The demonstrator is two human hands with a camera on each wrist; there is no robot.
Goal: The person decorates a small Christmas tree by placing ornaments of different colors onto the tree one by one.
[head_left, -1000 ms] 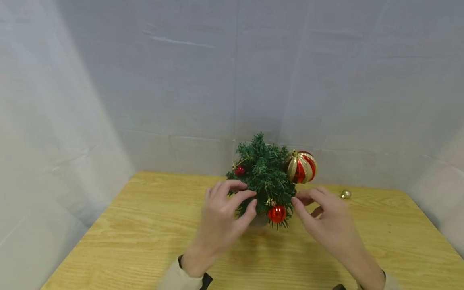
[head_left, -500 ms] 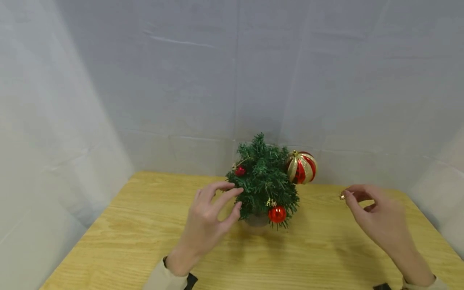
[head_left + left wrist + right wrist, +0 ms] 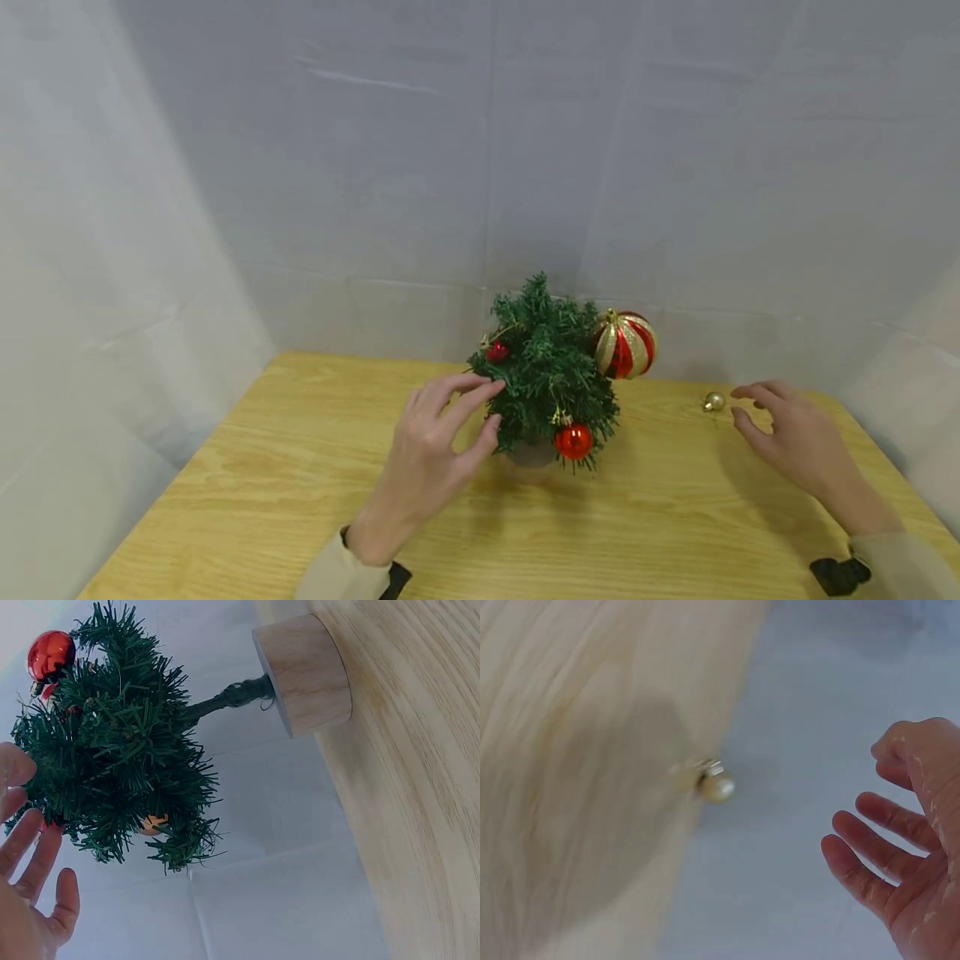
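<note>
A small green artificial Christmas tree (image 3: 543, 358) stands on a round wooden base (image 3: 307, 675). On its front hangs a shiny red ball ornament (image 3: 573, 442), with a smaller red ornament (image 3: 497, 352) at the left. A large red-and-gold striped ball ornament (image 3: 626, 346) hangs at the right. My left hand (image 3: 427, 450) is beside the tree's left side, fingers spread and holding nothing; whether the fingertips touch the branches I cannot tell. My right hand (image 3: 798, 442) hovers above the table, fingers loosely bent, just right of a small gold ball ornament (image 3: 714, 402) and apart from it.
The wooden table (image 3: 285, 467) reaches back to a pale cloth backdrop (image 3: 390, 183). Beside the gold ornament, the table's back edge meets the cloth. More cloth (image 3: 82, 250) hangs along the left.
My right hand has left the tree's right side and gone right, passing over the gold ornament, which shows again now. My left hand has drawn back slightly to the left.
</note>
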